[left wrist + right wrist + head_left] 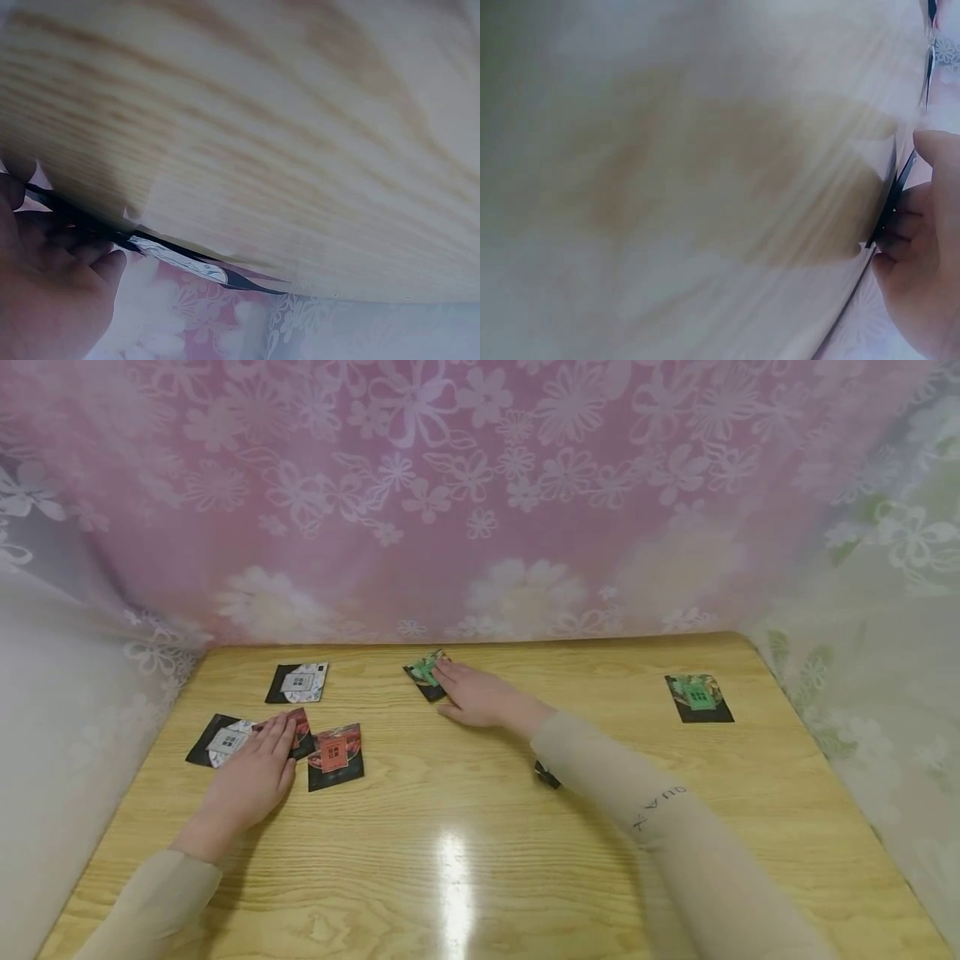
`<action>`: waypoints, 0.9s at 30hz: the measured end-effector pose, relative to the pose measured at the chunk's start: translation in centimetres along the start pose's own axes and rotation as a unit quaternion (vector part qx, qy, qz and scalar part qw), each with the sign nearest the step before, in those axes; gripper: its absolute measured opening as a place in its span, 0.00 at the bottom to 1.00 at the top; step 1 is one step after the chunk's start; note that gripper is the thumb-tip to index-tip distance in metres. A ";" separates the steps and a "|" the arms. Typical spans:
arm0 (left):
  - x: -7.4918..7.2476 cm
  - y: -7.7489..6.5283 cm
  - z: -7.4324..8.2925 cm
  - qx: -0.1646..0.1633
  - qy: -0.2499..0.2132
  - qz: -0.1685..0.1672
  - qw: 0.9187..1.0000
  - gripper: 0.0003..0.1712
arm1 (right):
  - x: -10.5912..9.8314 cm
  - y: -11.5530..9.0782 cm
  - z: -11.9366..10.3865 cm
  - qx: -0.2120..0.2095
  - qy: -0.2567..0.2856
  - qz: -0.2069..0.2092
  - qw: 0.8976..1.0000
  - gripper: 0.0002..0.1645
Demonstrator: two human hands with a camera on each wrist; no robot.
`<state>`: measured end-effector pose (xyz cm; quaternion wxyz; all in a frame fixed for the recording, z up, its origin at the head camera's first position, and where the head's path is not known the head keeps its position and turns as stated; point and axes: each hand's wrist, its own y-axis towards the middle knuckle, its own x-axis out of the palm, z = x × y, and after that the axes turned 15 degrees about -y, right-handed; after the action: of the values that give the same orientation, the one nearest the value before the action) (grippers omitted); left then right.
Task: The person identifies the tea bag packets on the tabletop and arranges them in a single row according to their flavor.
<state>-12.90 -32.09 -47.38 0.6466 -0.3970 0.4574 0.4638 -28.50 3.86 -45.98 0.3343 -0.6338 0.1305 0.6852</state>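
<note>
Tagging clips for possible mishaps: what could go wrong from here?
If the left fingers slide, the red packet beneath might drag the black-and-white packet adjoining it. The right sleeve passes over a mostly hidden dark item and might shift it. The right fingers rest on a green packet near the far edge of the table; a forward push might send it over.

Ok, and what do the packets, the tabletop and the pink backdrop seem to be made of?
The packets look like printed plastic or foil film, finish unclear: they're thin, flat pouches. The tabletop seems wood or wood-look laminate, glossy, given its grain and bright reflection. The pink backdrop is probably fabric, fairly matte, since it hangs with soft creases.
</note>
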 end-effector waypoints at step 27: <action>0.3 -0.2 -0.1 0.001 0.000 0.000 1.000 0.38 | 3.4 -7.9 5.7 0.097 0.036 0.073 0.992 0.39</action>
<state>-12.72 -32.11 -47.67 0.6471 -0.3965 0.4580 0.4629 -27.95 14.17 -46.34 0.3380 -0.6115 0.2543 0.6686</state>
